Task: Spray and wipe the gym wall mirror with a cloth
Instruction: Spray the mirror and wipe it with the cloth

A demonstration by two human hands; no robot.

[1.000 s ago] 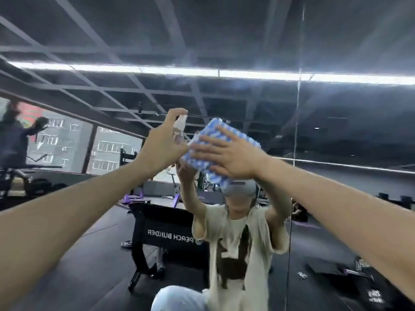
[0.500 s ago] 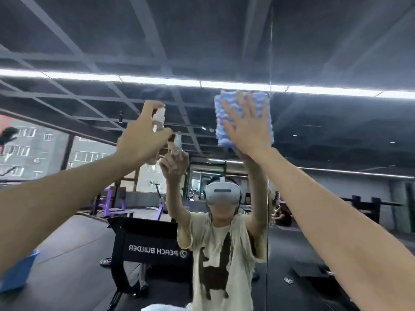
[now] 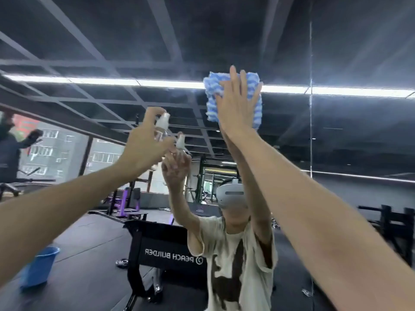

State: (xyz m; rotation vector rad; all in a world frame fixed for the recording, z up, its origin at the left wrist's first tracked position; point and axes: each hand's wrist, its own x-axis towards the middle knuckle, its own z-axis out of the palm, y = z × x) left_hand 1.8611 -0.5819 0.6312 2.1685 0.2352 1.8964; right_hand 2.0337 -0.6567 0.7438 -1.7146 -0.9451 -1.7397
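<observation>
The gym wall mirror [image 3: 336, 52] fills the view in front of me, with a vertical seam at the right. My right hand [image 3: 235, 102] is raised high, fingers straight, and presses a blue and white striped cloth [image 3: 253, 102] flat on the glass. My left hand [image 3: 143, 147] grips a small clear spray bottle [image 3: 162, 126] with a white top, held up near the mirror to the left of and below the cloth. My reflection, with both arms up, shows in the glass.
A blue bucket [image 3: 40, 265] stands on the dark floor at the lower left. The mirror reflects a black bench marked PEACH BUILDER [image 3: 173, 254], gym machines, windows and another person [image 3: 9, 151] at the far left.
My right hand slid the cloth up and to the right across the mirror, turning from slanted to upright. My left hand with the bottle stayed lifted near the glass.
</observation>
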